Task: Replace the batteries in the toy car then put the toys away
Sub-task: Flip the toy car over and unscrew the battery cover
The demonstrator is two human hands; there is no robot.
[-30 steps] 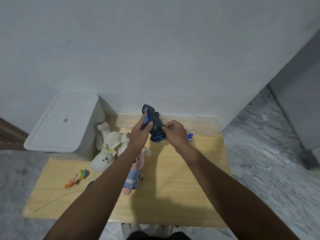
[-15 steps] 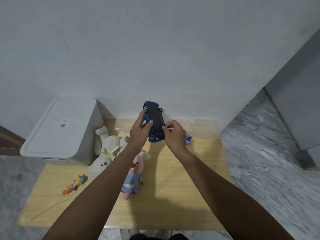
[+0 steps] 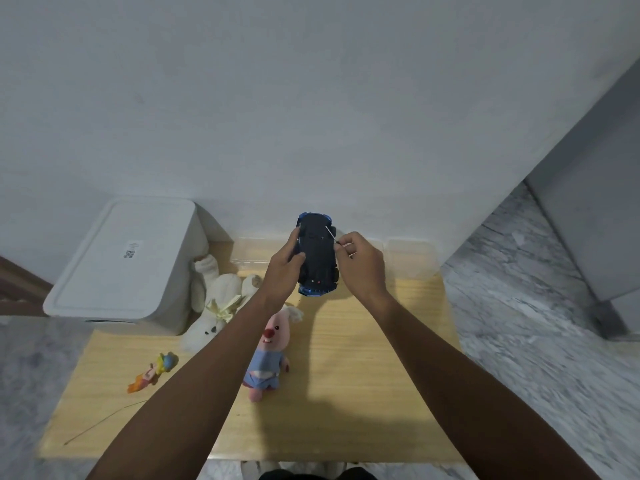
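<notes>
Pale wood forms the table (image 3: 363, 393), on which a white lidded bin (image 3: 128, 261) is set at the back left, with a white plush rabbit (image 3: 214, 299) just beside it. A pink plush (image 3: 268, 355) is laid near the middle. Above the table, the toy car (image 3: 317, 252) is gripped underside-up by the left hand (image 3: 285, 268), while a thin white stick (image 3: 330, 233) is pinched by the right hand (image 3: 360, 263) against the car's underside.
</notes>
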